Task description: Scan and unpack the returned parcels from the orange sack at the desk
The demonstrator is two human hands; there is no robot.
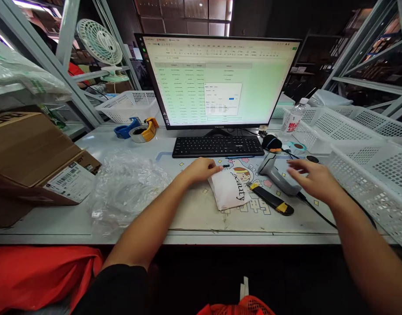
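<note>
The left hand [201, 169] lies palm down on the bench [188, 214], its fingers loosely bent over the upper left corner of a white pouch [230, 192] printed with a cartoon face and the word "Beauty"; whether the fingers pinch the pouch or only rest on it I cannot tell; the pouch lies flat and tilted on a printed mat, just in front of the keyboard [217, 146]. The right hand [311, 177] is blurred, open with fingers spread, holding nothing; it hovers just right of a grey scanner [276, 174], above the scanner's handle end, and I cannot tell whether it touches it; the scanner's cable runs off to the right under the forearm. A black and yellow cutter [270, 200] lies between pouch and scanner, its tip just beside the pouch's right edge. Behind the keyboard stands a monitor [217, 81] showing a spreadsheet with a small dialog; a black mouse [271, 142] sits to the keyboard's right. On the left of the bench lie crumpled clear wrap [125, 188], a labelled carton [30, 153] and two tape dispensers [137, 129]; a bottle [294, 118] stands right of the monitor; white baskets [368, 175] line the right side.
</note>
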